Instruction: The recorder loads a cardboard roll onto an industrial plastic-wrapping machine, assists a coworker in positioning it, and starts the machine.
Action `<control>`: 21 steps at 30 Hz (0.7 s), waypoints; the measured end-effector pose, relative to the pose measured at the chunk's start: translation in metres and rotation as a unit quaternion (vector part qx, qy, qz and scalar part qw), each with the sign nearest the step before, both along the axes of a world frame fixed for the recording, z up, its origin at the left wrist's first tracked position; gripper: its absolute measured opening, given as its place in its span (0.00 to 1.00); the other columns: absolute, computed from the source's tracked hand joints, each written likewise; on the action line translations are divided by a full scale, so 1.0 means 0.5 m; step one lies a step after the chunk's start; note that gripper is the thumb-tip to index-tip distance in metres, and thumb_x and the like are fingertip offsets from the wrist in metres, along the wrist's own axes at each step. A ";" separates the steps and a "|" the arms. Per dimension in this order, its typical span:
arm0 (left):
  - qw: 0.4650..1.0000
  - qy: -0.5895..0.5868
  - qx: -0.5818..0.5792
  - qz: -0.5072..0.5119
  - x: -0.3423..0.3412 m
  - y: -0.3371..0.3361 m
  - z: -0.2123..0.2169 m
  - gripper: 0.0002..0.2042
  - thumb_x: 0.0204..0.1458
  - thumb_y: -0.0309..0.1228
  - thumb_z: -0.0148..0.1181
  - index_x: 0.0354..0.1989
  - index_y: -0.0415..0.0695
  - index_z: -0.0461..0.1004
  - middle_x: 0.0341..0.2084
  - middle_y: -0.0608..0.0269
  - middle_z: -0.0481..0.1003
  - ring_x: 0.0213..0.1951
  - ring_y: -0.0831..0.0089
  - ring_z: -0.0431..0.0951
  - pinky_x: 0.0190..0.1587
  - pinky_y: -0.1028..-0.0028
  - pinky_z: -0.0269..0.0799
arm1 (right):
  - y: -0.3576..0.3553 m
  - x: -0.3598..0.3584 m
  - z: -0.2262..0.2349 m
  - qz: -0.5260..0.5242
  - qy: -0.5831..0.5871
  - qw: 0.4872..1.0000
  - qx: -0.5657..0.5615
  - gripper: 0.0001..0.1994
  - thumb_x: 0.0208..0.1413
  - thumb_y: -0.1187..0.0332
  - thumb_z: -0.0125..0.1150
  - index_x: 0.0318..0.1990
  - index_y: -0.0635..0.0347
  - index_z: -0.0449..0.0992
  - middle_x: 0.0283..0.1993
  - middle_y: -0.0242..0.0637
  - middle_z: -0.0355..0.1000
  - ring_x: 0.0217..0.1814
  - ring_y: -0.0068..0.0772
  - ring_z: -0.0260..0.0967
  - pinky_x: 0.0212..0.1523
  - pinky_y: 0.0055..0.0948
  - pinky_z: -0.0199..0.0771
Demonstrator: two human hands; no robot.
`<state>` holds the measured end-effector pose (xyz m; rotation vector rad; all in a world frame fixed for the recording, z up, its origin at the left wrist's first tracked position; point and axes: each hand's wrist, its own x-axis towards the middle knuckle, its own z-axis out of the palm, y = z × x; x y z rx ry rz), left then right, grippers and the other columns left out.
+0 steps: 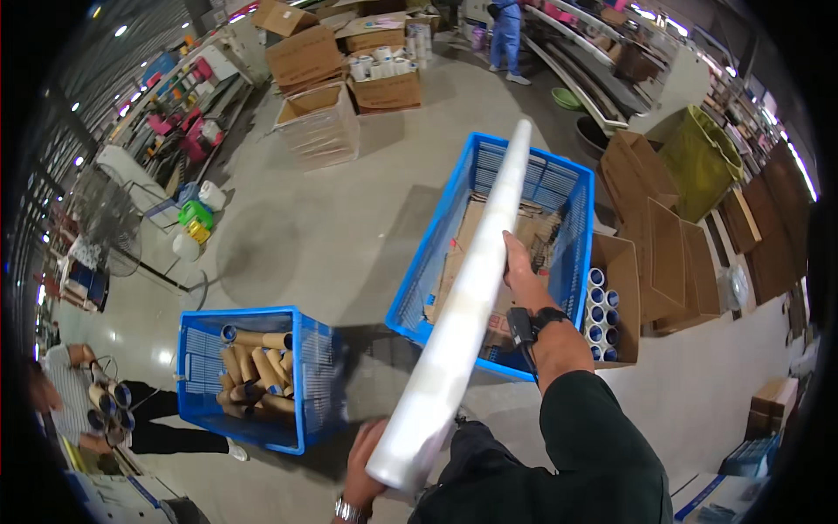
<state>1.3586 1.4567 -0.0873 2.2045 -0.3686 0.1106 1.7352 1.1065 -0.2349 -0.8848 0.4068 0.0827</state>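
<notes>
A long white roll [472, 301], like film wound on a tube, slants away from me across the middle of the view. Its near end is close to my body, and its far end rises over the large blue crate. My left hand [364, 463] grips the roll by its near end, fingers against its left side. Farther up, my right hand [521, 266] holds it from the right, with the fingers partly hidden behind it. Below the roll stands the large blue crate [572, 249], with flattened cardboard [467, 231] inside.
A smaller blue crate [299, 375] of brown cardboard tubes [262, 367] stands at left. Beside it, a person [74, 393] carries several tubes. An open carton [624, 258] with upright rolls adjoins the large crate. Farther off are stacked boxes [301, 57], a fan [105, 223] and machinery [602, 79].
</notes>
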 end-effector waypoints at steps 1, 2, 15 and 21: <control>0.995 0.090 -0.027 0.023 0.045 -0.020 -0.020 0.18 0.49 0.31 0.61 0.48 0.35 0.72 0.45 0.45 0.74 0.50 0.52 0.74 0.52 0.62 0.68 | -0.015 -0.002 -0.019 -0.005 -0.002 0.995 -0.095 0.18 0.56 0.52 0.58 0.45 0.54 0.71 0.37 0.36 0.72 0.35 0.34 0.70 0.36 0.38 0.75; 0.952 0.260 -0.085 0.134 0.091 -0.050 0.010 0.18 0.51 0.33 0.58 0.49 0.37 0.72 0.45 0.45 0.75 0.47 0.51 0.76 0.51 0.61 0.69 | 0.078 -0.034 0.043 -0.033 0.074 0.990 -0.112 0.17 0.55 0.52 0.58 0.43 0.54 0.70 0.34 0.34 0.71 0.33 0.32 0.68 0.33 0.36 0.73; 0.939 0.306 -0.095 0.123 0.012 -0.013 -0.260 0.28 0.48 0.29 0.61 0.60 0.43 0.63 0.46 0.49 0.75 0.49 0.56 0.76 0.49 0.64 0.71 | 0.121 -0.522 -0.246 0.273 0.221 0.934 -0.072 0.17 0.55 0.62 0.59 0.50 0.54 0.68 0.43 0.37 0.72 0.39 0.39 0.72 0.41 0.39 0.74; 0.801 0.388 -0.066 0.450 -0.504 0.199 -0.337 0.26 0.46 0.37 0.63 0.56 0.46 0.68 0.43 0.49 0.77 0.44 0.56 0.78 0.47 0.62 0.73 | 0.223 -0.652 -0.165 0.446 0.227 0.833 -0.235 0.19 0.56 0.66 0.57 0.54 0.59 0.66 0.42 0.41 0.73 0.40 0.40 0.75 0.41 0.37 0.76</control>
